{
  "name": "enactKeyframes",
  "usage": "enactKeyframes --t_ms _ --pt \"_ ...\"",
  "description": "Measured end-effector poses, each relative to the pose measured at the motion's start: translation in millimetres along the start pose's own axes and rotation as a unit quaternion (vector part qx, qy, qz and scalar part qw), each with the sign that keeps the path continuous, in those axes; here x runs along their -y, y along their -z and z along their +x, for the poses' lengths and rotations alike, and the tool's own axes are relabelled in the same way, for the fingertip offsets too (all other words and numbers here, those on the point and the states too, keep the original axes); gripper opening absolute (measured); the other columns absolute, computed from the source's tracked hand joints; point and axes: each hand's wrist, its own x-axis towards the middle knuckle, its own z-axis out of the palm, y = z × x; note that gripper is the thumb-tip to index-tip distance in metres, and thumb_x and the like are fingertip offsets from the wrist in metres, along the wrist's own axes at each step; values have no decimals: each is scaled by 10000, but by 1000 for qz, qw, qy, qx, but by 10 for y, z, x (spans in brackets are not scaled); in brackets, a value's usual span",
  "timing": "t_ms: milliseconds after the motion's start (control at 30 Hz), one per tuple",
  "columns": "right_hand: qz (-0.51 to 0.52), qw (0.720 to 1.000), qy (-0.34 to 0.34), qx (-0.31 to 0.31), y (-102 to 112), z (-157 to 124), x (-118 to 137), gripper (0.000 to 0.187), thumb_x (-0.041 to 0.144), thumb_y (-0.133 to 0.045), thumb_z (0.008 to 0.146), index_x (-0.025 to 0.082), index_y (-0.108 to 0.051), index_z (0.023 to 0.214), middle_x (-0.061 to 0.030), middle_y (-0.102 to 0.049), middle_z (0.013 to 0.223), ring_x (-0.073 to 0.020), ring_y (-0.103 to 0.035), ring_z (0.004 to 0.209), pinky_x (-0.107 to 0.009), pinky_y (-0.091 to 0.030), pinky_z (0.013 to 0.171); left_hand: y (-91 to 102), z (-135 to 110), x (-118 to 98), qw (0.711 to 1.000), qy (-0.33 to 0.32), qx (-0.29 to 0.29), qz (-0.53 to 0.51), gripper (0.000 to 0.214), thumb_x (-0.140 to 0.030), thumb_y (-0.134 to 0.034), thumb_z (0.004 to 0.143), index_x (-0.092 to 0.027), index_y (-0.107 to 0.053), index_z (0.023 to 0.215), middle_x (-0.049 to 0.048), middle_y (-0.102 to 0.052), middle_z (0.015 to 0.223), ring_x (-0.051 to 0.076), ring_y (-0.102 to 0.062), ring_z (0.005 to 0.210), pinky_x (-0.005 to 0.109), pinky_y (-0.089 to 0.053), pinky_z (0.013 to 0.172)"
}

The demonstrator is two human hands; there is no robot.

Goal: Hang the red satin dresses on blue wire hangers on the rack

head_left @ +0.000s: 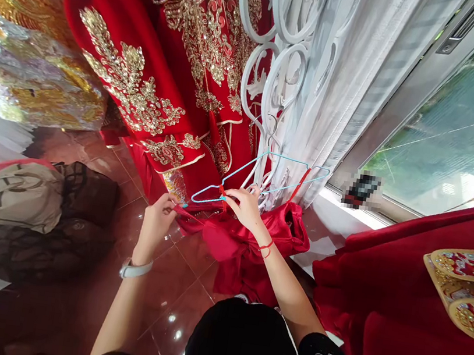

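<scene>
A light-blue wire hanger [242,168] hangs by its hook at the white scrollwork stand. From it droops a red satin garment [274,230], with one thin red strap [300,185] looped over the hanger's right arm. My right hand [245,207] is closed at the hanger's left part, thumb and finger pinching the wire where red strap material crosses it. Lower and to the left, my left hand [158,218] pinches a narrow red strip [190,215] of the garment, drawn out sideways. My left fingertips partly hide its end.
Red gowns with gold beading [137,87] hang behind the hanger. The white scrollwork stand [274,68] rises beside a white curtain [362,71] and window. Bags [27,195] lie on the tiled floor at left; another red gown [379,297] stands close on the right.
</scene>
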Motion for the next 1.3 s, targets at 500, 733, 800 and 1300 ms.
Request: enactKeyframes --t_ms 500,733,800,1300 --pt "23 1000 -4 8 17 5 68 208 305 -575 1028 257 -768 1087 -53 -796 1055 -204 -659 930 -470 -191 1120 -382 399 -745 985 -43 55 -160 750 -374 -793 755 -234 -451 1407 31 -761 921 209 -771 821 326 -626 767" --pt "18 1000 -4 23 114 -39 34 202 283 -577 1016 254 -769 1069 -51 -796 1016 -211 -676 939 -443 -224 1101 -670 213 -695 995 -68 61 27 595 -288 -686 810 -266 -529 1383 10 -760 979 165 -733 772 294 -597 745" --pt "23 999 -2 25 130 -50 32 211 268 -569 1017 262 -769 1084 -50 -795 1038 -210 -677 949 -444 -230 1106 -668 131 -634 996 -70 52 9 511 -290 -661 806 -232 -576 1307 33 -748 1028 175 -731 836 305 -600 771" --pt "7 893 -355 -277 784 -1128 -1413 466 126 -645 700 184 -713 1157 -105 -684 1086 -253 -647 1026 -422 -502 984 -739 403 -728 975 -168 12 143 274 -414 -482 987 -218 -673 998 58 -758 1021 216 -682 882 310 -478 808"
